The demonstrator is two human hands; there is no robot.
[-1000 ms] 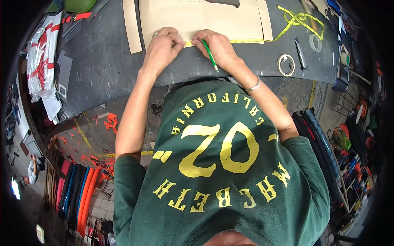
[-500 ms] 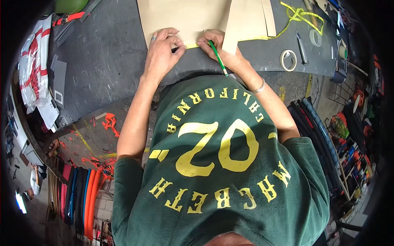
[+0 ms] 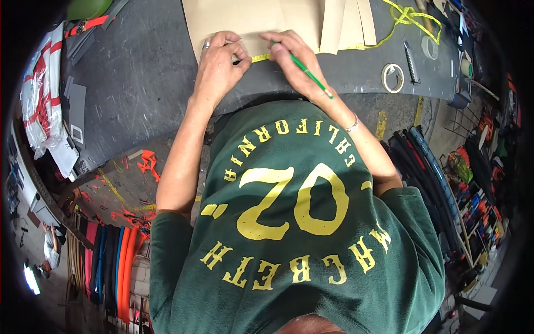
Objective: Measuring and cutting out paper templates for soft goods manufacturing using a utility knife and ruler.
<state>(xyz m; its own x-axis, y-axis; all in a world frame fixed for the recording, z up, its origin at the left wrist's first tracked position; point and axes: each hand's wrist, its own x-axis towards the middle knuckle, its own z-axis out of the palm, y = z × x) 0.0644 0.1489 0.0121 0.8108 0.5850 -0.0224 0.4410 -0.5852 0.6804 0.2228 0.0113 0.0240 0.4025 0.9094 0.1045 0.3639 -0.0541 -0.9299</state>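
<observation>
We press our left hand [image 3: 218,69] down near the bench's [image 3: 139,83] front edge, fingers curled together, the thumb and forefinger tips pinching the yellow tape [image 3: 260,57] flat against the lower edge of the tan card [image 3: 245,22]. The tape runs from those fingertips straight across to our right hand [image 3: 293,64], just beside it, and passes under that hand's fingertips. Our right fingers are closed on a green pencil [image 3: 309,75], its shaft slanting back toward our wrist; we cannot tell where the tip touches. More tan strips [image 3: 345,25] lie along the card's right side. Further toward the bench's right end the tape's loose length lies tangled beyond the strips, and a roll of white tape [image 3: 392,78] sits near the front edge.
</observation>
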